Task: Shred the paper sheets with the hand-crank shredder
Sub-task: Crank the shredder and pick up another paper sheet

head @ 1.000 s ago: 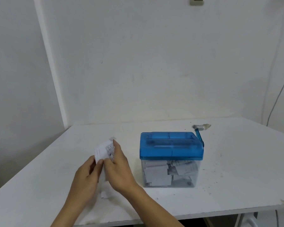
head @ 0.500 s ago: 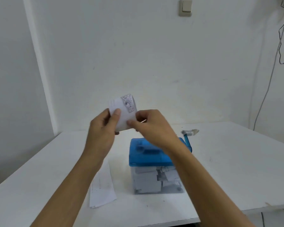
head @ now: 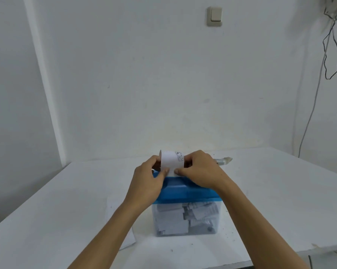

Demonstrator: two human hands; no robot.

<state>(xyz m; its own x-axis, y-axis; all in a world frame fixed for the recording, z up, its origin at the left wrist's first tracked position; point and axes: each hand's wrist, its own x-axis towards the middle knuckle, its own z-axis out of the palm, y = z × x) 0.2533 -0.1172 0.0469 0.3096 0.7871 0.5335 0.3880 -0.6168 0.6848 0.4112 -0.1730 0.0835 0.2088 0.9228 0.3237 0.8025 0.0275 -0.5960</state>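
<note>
The hand-crank shredder (head: 185,193) stands mid-table, a blue lid over a clear bin (head: 185,220) full of paper scraps. Its crank handle (head: 223,160) pokes out at the far right, partly hidden behind my right hand. A small white paper sheet (head: 170,161) with print on its right side stands upright over the lid's top. My left hand (head: 148,181) pinches its lower left edge and my right hand (head: 200,171) pinches its lower right edge. The sheet's bottom edge is hidden behind my fingers.
Another white paper sheet (head: 125,235) lies flat on the white table (head: 57,210) left of the shredder, partly under my left forearm. A wall stands close behind the table, with a light switch (head: 214,16) and hanging cables (head: 331,45) at the right.
Both hands have brought the sheet down from mid-air to the top of the shredder lid. Before that they lifted it from the table at the left.
</note>
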